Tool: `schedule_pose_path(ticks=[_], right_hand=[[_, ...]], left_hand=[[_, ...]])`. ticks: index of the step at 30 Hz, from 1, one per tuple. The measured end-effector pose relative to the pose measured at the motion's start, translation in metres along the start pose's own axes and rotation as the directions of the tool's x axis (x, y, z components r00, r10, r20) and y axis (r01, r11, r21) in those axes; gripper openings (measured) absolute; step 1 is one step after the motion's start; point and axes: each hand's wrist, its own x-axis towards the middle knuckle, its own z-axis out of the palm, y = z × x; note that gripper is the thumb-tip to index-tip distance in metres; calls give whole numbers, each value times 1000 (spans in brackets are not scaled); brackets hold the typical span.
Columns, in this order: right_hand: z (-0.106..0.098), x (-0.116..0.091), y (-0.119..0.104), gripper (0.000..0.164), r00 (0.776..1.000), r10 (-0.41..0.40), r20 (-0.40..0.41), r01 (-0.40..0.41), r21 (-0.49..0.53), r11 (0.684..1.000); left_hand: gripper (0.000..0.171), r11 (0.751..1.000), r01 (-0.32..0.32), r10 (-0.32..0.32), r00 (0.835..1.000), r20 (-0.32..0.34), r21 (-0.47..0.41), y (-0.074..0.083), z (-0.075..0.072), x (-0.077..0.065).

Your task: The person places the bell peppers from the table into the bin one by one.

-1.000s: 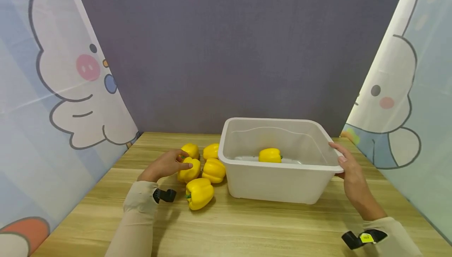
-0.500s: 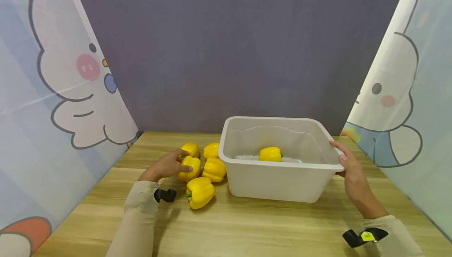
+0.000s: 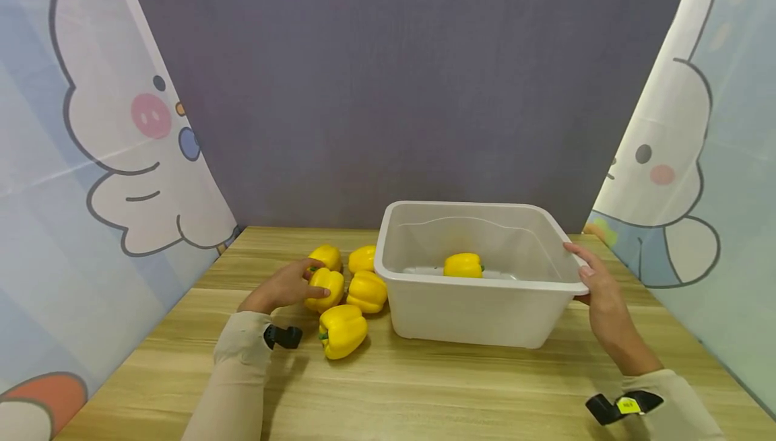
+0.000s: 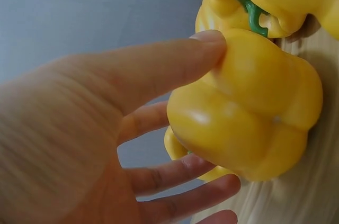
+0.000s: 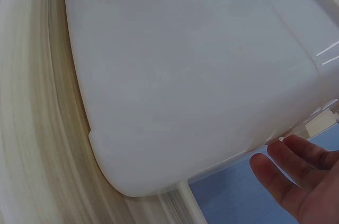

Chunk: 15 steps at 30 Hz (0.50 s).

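On the table's left side, my left hand (image 3: 283, 287) holds a yellow bell pepper (image 3: 324, 291). In the left wrist view the thumb presses one side of this pepper (image 4: 249, 107), and the fingers reach round the other side. At the right, my right hand (image 3: 608, 310) grips the rim of a white plastic tub (image 3: 467, 314), thumb over the edge. The right wrist view has the fingertips against the tub's outer side (image 5: 175, 75). One yellow bell pepper (image 3: 463, 266) lies on its side inside the tub.
More yellow bell peppers lie close round the left hand: one behind (image 3: 327, 256), one beside the tub (image 3: 367, 291), one farther back (image 3: 362, 260) and one nearer me (image 3: 343, 331). A dark panel (image 3: 412, 91) stands behind the wooden table (image 3: 424, 394); printed curtains flank it.
The left thumb has shifted slightly on the pepper. Otherwise both hands, the tub and the peppers stay in place; the view sways a little.
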Motion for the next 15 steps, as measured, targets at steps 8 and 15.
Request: schedule_pose_path(ticks=[8,15], right_hand=[[-1,5,4,44,1000,1,7,-1,51,999],[-3,9,8,45,1000,-2,10,1,71,997]], left_hand=[[76,999,32,-32,999,-3,-16,-1,4,2],[81,997,48,-46,999,25,-61,1,6,2]])
